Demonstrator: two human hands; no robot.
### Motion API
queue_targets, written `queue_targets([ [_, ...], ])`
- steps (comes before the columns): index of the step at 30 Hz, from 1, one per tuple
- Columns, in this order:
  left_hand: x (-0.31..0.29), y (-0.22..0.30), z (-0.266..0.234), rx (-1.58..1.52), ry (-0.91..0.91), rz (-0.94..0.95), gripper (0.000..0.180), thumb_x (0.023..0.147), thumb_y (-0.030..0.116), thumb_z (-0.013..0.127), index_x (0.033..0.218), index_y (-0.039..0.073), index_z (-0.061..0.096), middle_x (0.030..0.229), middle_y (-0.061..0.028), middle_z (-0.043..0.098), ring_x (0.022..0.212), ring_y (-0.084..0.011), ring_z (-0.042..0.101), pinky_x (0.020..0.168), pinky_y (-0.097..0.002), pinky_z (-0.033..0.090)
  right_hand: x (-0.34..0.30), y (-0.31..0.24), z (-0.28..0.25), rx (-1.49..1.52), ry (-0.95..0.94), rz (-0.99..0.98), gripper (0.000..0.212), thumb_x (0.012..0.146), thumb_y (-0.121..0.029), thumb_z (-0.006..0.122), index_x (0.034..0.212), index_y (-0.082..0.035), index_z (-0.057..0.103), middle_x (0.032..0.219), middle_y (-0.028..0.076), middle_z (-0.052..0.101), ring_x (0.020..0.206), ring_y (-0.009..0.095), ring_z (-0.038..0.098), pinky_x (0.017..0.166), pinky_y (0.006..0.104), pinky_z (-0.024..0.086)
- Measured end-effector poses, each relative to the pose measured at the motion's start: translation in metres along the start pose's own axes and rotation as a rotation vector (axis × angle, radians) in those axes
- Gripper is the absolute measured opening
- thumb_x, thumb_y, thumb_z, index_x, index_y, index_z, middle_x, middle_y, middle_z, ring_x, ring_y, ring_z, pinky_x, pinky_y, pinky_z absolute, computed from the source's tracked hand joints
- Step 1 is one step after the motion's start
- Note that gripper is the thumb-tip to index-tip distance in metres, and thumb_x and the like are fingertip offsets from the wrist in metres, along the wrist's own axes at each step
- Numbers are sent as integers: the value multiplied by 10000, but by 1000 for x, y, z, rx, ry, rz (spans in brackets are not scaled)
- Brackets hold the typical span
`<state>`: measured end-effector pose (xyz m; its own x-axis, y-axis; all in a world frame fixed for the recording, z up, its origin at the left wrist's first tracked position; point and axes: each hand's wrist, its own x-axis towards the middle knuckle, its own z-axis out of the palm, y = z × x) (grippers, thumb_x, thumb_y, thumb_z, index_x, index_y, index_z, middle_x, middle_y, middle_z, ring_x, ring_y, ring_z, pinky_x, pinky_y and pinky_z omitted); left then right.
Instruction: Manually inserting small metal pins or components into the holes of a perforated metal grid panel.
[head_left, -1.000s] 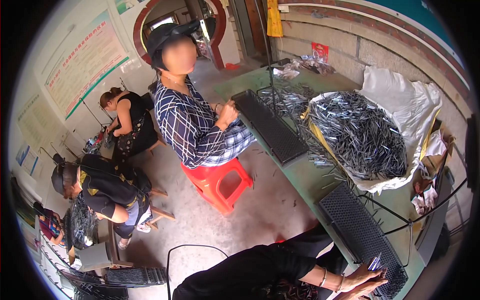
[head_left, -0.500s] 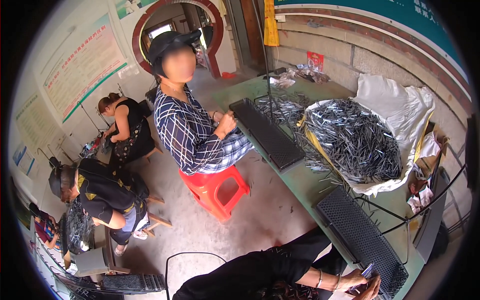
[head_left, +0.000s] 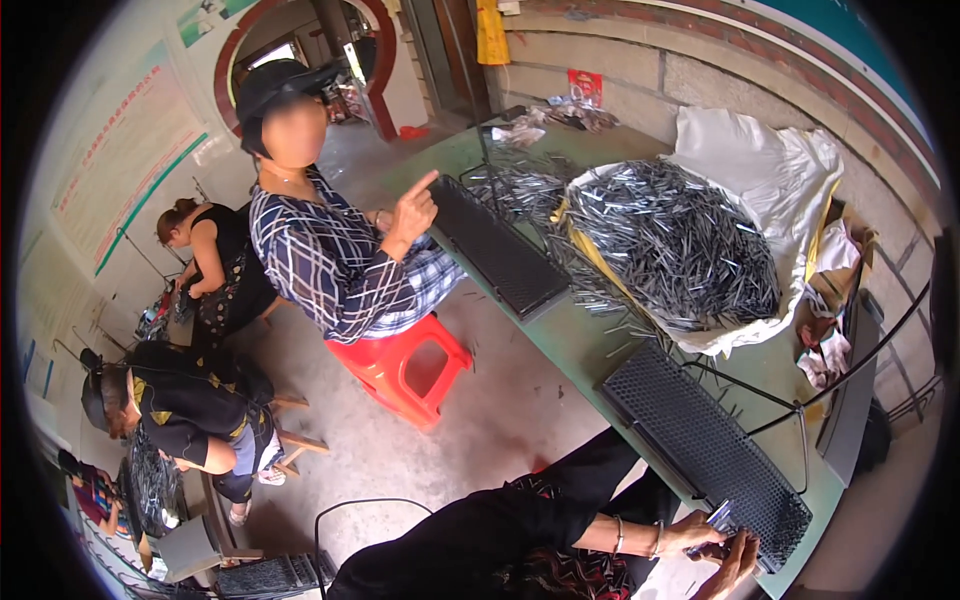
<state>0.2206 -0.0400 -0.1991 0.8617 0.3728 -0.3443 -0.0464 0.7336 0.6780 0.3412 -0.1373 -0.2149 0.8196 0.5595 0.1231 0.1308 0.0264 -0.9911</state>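
Observation:
At the lower right, my left hand (head_left: 688, 535), with bracelets at the wrist, is closed around a small bunch of thin metal pieces (head_left: 720, 515). Close beside it, my right hand (head_left: 736, 562) has its fingers drawn together near that bunch; what they pinch is too small to make out. Both hands are over the near end of a long black perforated tray (head_left: 700, 430) on the green table. Beyond this tray, a white sack (head_left: 745, 345) lies open, heaped with thin dark metal pieces (head_left: 680, 245).
A co-worker (head_left: 330, 250) sits on a red stool (head_left: 410, 375), hand raised beside a second perforated tray (head_left: 505, 250). Black metal rods (head_left: 750, 395) stand across the table (head_left: 600, 350). Loose pieces lie around the sack. Other people (head_left: 185, 400) work at the left.
The view has swung so the scene sits further left and higher. The co-worker has raised a hand with a finger pointing. My hands stay together at the tray's near end.

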Motion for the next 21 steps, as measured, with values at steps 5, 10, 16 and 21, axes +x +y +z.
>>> queue_targets([
  [5,15,-8,-7,-93,32,-192,251,864,266,633,952,31,635,830,-72,658,765,-190,662,566,-373,552,-7,-16,-9,-184,89,-79,202,936,-221,557,875,-31,524,772,-9,459,703,105,393,620,256,346],
  [10,22,-4,-6,-170,119,-250,249,847,262,659,931,29,633,820,-59,627,728,-175,626,604,-396,570,-12,-52,-2,-269,220,-78,211,947,-223,555,962,-17,596,835,24,596,741,98,546,671,253,460],
  [16,14,-3,-16,-287,46,-310,179,877,233,619,942,66,624,843,-44,637,746,-165,632,661,-367,574,-17,-80,13,-145,389,-43,170,946,-142,534,968,22,574,817,65,615,729,129,579,698,260,480],
  [21,6,19,-15,-279,70,-298,148,879,119,620,1007,47,604,912,-95,650,839,-208,649,739,-399,579,-9,-98,-1,-253,482,-110,125,948,-100,544,956,21,573,856,80,648,758,121,614,705,247,492],
])
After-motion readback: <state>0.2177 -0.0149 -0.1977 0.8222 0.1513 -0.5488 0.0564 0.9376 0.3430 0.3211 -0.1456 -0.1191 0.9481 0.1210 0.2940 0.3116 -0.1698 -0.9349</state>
